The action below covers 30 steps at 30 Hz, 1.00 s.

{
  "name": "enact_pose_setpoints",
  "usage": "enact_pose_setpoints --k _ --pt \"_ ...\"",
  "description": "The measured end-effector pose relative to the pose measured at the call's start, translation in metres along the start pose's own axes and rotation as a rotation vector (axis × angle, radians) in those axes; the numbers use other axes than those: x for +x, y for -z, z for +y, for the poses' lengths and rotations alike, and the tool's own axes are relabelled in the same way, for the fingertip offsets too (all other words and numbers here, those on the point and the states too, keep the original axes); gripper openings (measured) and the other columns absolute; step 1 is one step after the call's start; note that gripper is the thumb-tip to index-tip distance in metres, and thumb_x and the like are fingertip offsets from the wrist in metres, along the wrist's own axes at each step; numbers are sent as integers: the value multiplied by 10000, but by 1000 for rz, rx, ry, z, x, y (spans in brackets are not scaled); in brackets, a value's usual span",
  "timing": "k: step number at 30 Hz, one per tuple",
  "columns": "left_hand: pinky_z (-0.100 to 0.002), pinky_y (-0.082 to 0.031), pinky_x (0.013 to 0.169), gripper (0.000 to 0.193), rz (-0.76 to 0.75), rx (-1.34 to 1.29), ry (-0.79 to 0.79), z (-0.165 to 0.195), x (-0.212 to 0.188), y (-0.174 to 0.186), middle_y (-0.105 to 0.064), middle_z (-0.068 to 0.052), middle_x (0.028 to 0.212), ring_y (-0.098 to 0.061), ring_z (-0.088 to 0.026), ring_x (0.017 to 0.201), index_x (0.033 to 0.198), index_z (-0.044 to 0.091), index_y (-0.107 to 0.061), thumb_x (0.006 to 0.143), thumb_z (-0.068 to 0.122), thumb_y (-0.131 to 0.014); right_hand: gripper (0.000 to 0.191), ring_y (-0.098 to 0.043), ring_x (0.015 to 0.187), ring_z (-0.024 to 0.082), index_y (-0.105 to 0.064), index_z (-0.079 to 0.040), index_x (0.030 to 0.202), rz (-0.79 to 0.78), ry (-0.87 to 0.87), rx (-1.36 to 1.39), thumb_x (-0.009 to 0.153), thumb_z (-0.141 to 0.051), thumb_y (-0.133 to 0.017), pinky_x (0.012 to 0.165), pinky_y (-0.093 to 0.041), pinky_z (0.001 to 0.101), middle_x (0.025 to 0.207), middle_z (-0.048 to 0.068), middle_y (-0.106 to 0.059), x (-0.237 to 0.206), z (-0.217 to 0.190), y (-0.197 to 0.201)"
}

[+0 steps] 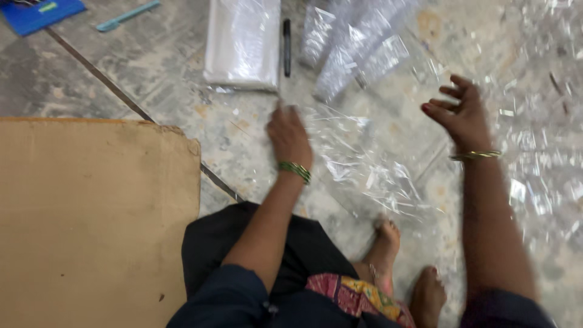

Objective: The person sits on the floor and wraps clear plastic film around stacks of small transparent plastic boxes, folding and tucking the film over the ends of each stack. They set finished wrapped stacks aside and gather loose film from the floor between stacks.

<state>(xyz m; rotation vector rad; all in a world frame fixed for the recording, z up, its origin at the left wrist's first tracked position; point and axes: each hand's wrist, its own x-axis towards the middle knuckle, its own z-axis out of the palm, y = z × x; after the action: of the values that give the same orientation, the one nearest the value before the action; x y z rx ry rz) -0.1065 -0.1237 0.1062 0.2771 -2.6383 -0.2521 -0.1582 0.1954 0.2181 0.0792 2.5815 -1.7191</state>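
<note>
- The left hand (288, 136) is laid palm down, fingers together, on the near left edge of a clear plastic sheet (370, 164); a green bangle is worn at its wrist.
- The right hand (461, 112) is held above the sheet's right part, fingers spread and curled, nothing gripped; a gold bangle is seen at the wrist.
- The crinkled sheet is spread on the stone floor (139, 67), just beyond two bare feet.
- Farther away, a flat stack of plastic bags (243, 42) is seen, a black marker (286, 45) just right of it.
- A brown cardboard sheet (91, 212) is laid at the near left.
</note>
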Motion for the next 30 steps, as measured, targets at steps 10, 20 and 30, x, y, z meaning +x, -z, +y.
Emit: enact_pose_setpoints --k 10,20,30 --pt "-459 -365 1173 265 -709 -464 -544 32 -51 -24 -693 -93 1228 -621 -246 1226 1113 118 -711 890 134 -569 1207 -474 1410 328 -161 -38 1625 268 92 136 809 -130 -1045 1113 -505 392 1562 207 -420 105 125 -133" --pt "-493 -508 838 496 -788 -616 -268 31 -39 -22 -717 -138 1024 -692 -325 987 1050 61 -693 915 528 -595 804 -713 1133 203 -471 -8 1476 336 185 301 822 52 -935 954 -630 314 1303 99 -679 83 121 -106" --pt "-416 -568 834 995 -1039 -913 233 67 -76 -29 -719 -235 978 -723 -334 935 1204 -53 -541 736 820 -632 534 -720 1102 212 -595 33 1357 100 267 340 879 137 -809 966 -624 319 1199 125 -681 31 -21 -59"
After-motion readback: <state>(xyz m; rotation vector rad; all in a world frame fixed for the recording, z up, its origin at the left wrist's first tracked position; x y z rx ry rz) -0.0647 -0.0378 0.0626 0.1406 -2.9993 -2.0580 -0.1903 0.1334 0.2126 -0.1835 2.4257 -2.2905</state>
